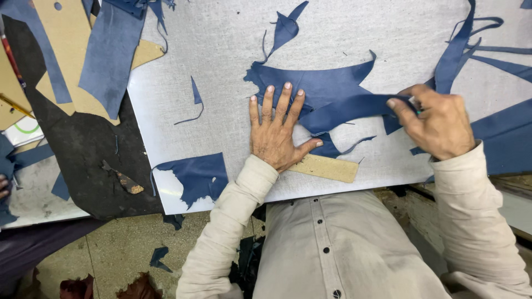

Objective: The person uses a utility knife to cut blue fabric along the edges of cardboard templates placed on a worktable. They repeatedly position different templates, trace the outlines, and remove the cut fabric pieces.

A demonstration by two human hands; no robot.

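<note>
A large piece of dark blue leather (pixel 327 88) lies on a scratched white cutting board (pixel 221 50). My left hand (pixel 275 133) is pressed flat on the blue leather, fingers spread, with the thumb over a tan cardboard strip (pixel 330 168). At the leather's right edge my right hand (pixel 435 122) is closed around a small tool; only a green speck of it shows between the fingers. A long blue strip (pixel 455 52) runs up from this hand.
Blue leather scraps (pixel 197 174) lie scattered over the board. At the left are tan cardboard patterns (pixel 61 33), a black sheet (pixel 83 149) and a blue offcut (pixel 111 50). Another person's fingers (pixel 3 185) show at the left edge. Scraps litter the floor (pixel 122 249).
</note>
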